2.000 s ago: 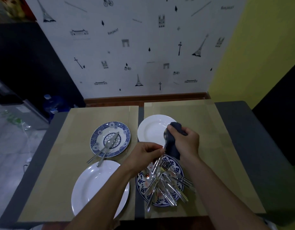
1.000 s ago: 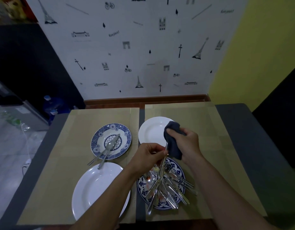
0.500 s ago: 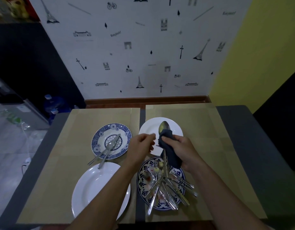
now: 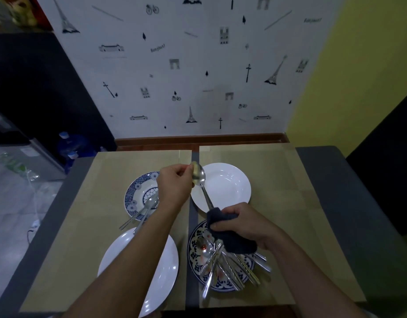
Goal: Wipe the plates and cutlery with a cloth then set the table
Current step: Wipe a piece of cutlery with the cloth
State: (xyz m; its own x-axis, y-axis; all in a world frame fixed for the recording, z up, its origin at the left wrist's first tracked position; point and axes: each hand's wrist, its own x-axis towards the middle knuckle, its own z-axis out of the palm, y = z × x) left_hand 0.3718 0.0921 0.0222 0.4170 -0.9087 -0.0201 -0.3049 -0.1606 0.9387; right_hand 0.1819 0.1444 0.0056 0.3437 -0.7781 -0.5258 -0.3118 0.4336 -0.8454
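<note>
My left hand (image 4: 175,184) pinches the bowl of a steel spoon (image 4: 201,183) held above the table. My right hand (image 4: 243,222) grips a dark blue cloth (image 4: 230,237) wrapped around the spoon's handle end. Below the cloth a blue patterned plate (image 4: 195,253) carries a pile of several pieces of cutlery (image 4: 230,269). A white plate (image 4: 227,187) lies behind it. At the left, a blue-rimmed plate (image 4: 136,193) holds a few utensils (image 4: 145,210), and a white plate (image 4: 133,265) lies nearest me under my left forearm.
Two brown paper mats (image 4: 278,193) cover a grey table (image 4: 335,184), with a grey strip between them. The table's far edge meets a patterned wall (image 4: 198,76). Blue water bottles (image 4: 69,145) stand on the floor at the left.
My left hand moved from the spoon's handle up to its bowl and lifted away from me. My right hand slid the cloth down the handle toward the cutlery plate.
</note>
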